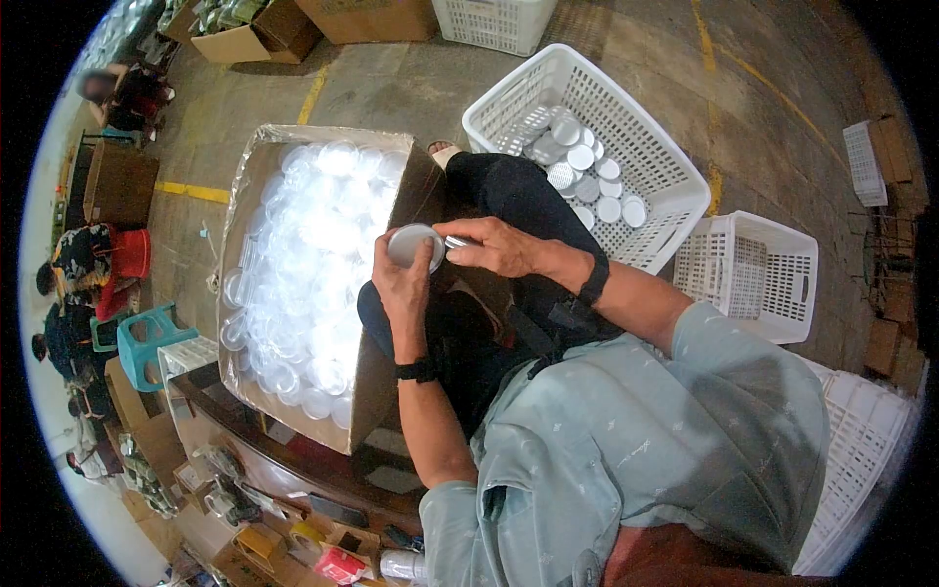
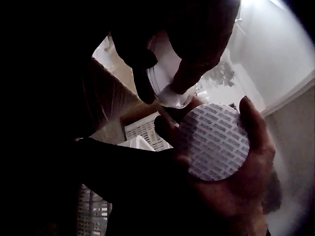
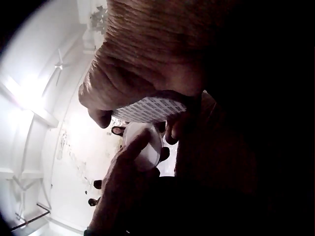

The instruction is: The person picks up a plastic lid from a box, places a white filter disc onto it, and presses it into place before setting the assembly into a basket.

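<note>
My left hand (image 1: 399, 293) grips a round, shallow white-looking lid (image 1: 403, 247) with a clear rim, the thumb lying on its inner face. Close beside it, my right hand (image 1: 504, 247) pinches a disc (image 1: 456, 243) seen nearly edge-on. In the left wrist view that disc (image 2: 216, 142) shows a face covered in grey dashes, between the thumb and fingers of the right hand (image 2: 241, 182). The right wrist view has the patterned disc (image 3: 152, 109) just above the lid (image 3: 150, 160); whether they touch I cannot tell.
A large carton (image 1: 396, 367) full of clear round pieces (image 1: 303, 245) stands on the left. Beyond my knees, a white basket (image 1: 655, 147) holds several discs (image 1: 562, 127). Another white basket (image 1: 773, 313) is at the right. A teal stool (image 1: 147, 342) and seated people are farther left.
</note>
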Motion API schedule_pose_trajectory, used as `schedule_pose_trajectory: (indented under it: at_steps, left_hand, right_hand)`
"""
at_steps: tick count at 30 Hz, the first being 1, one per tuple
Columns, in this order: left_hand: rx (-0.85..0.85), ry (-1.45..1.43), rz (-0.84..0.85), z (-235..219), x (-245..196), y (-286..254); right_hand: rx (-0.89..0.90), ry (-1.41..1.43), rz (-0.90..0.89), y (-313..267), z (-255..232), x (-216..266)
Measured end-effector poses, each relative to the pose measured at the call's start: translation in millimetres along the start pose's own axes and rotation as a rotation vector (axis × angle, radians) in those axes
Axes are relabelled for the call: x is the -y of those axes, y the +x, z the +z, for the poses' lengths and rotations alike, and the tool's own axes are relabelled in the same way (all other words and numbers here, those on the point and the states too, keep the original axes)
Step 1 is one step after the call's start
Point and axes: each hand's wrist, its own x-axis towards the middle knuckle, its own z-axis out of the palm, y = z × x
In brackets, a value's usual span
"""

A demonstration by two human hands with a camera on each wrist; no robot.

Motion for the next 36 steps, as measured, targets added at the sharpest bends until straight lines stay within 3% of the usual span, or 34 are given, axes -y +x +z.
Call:
schedule_pose_trajectory:
  at_steps: [3, 12, 14, 17, 20, 23, 29, 32, 36]
  left_hand:
    - [-0.012, -0.032, 0.056, -2.5, -9.9, -1.3]
    - [-0.004, 0.011, -0.038, -4.2, -10.3, -1.4]
    - [-0.012, -0.094, 0.001, -0.8, 10.9, 2.0]
    - [-0.072, -0.245, -0.055, -1.7, -14.5, -8.1]
    - [-0.028, -0.237, -0.062, -5.3, -16.0, -8.7]
    - [-0.019, -0.302, -0.04, -3.7, 8.7, -1.7]
    - [-0.004, -0.375, -0.091, -5.8, 4.3, 0.4]
    - [-0.012, -0.327, -0.041, -3.4, 5.9, 0.6]
    - [-0.03, -0.37, -0.092, -3.2, 8.6, 2.0]
  right_hand:
    - [-0.004, -0.006, 0.008, -0.7, 0.1, -2.5]
    - [0.02, -0.025, -0.043, 0.3, -0.3, -7.6]
    - [0.012, -0.036, -0.047, 0.9, -0.4, -5.6]
    - [0.001, 0.006, 0.018, 1.6, -0.7, 0.1]
    - [-0.002, 0.033, 0.028, 3.1, 1.8, -3.6]
    - [-0.011, 0.036, -0.015, 3.8, 3.3, -9.4]
    - [0.023, 0.022, 0.04, 2.6, 0.4, 1.0]
    - [0.026, 0.028, 0.002, 2.8, 1.0, -4.5]
    - [0.028, -0.017, -0.045, 2.7, 0.3, -5.7]
